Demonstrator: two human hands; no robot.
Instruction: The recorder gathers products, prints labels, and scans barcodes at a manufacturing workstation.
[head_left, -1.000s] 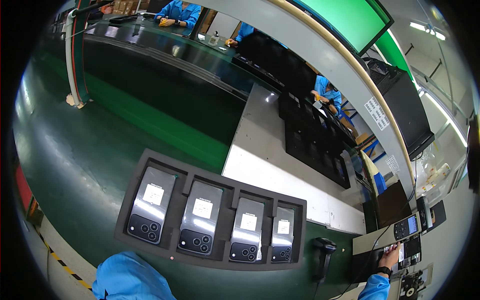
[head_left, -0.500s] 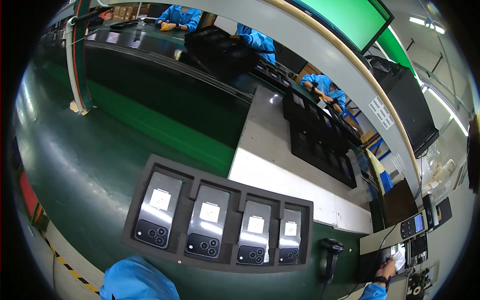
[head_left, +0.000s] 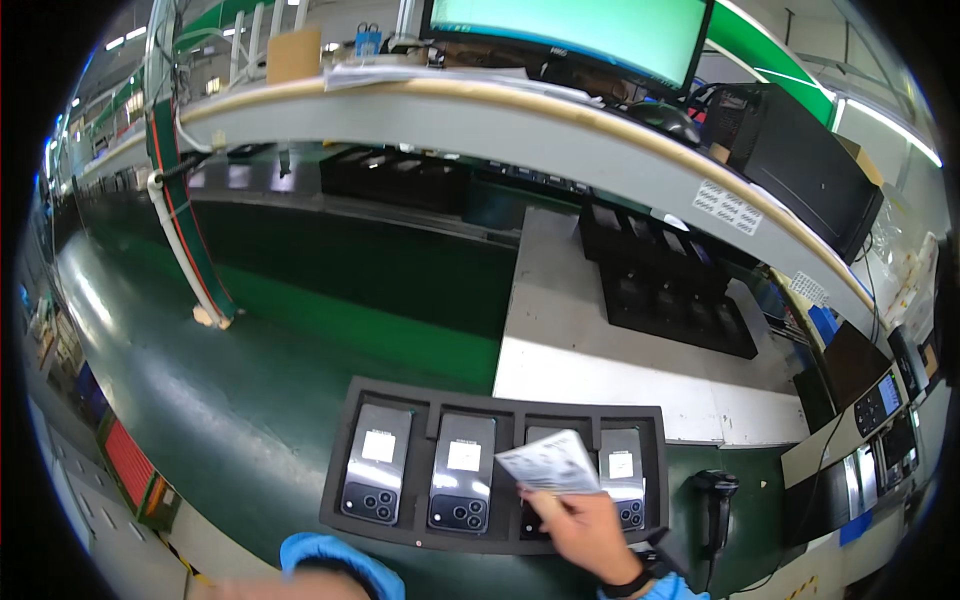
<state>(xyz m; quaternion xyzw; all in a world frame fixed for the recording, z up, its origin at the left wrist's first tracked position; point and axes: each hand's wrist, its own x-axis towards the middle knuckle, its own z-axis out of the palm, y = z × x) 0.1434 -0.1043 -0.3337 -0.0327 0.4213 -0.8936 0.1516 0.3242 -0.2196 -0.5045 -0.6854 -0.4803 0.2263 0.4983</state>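
My right hand pinches a white printed label sheet over the tray's right half. The sheet partly covers the third phone. Under it lies a dark foam tray holding several phones, each in its own slot, with the camera end toward me and a white label on the back. The leftmost phone and the second phone show whole; part of the rightmost phone shows beside my hand. My left hand is a motion-smeared patch at the lower edge, near the tray's front left; its fingers cannot be made out.
Right of the tray, a black handheld scanner stands on the green table. A grey label printer sits farther right. Black trays lie on the white board beyond. A shelf beam with a monitor crosses above.
My right hand has come from the printer to over the tray, carrying the label sheet. My left hand has entered at the lower edge. The view has shifted, showing more of the shelf.
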